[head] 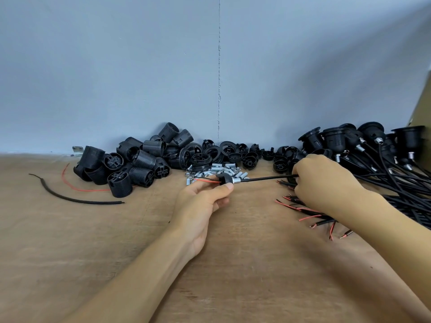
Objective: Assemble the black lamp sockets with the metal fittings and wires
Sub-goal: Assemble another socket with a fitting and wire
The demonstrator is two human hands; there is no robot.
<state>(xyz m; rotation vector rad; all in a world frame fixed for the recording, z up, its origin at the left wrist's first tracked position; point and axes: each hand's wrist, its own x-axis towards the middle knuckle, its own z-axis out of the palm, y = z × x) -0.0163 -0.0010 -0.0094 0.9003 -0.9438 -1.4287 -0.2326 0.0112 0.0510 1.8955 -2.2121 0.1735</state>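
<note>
Under our forearms lies the brown bench (251, 287), backed by a grey-blue wall (140, 66). Along the far right sprawls the biggest heap: finished sockets (373, 143) with black cables trailing toward us. Against the wall at the left sits a pile of ribbed socket bodies (140, 159), and between the two heaps a row of small black caps (235, 155). Our right hand (324, 180) is curled round a black cable (263, 178) that stretches level across to our left hand (205, 197), whose thumb and fingers pinch a cap (224, 179) threaded onto that cable. A silver fitting (236, 181) sits against the cap on the cable side, and thin red and black wire ends (205, 180) poke out past the cap to the left. Beneath our right wrist lie loose cut cables (303, 210) with bared tips. Just behind the held cap is a small heap of metal fittings (221, 170). Far left lie a stray black cord (70, 197) and a red wire (79, 189).
</note>
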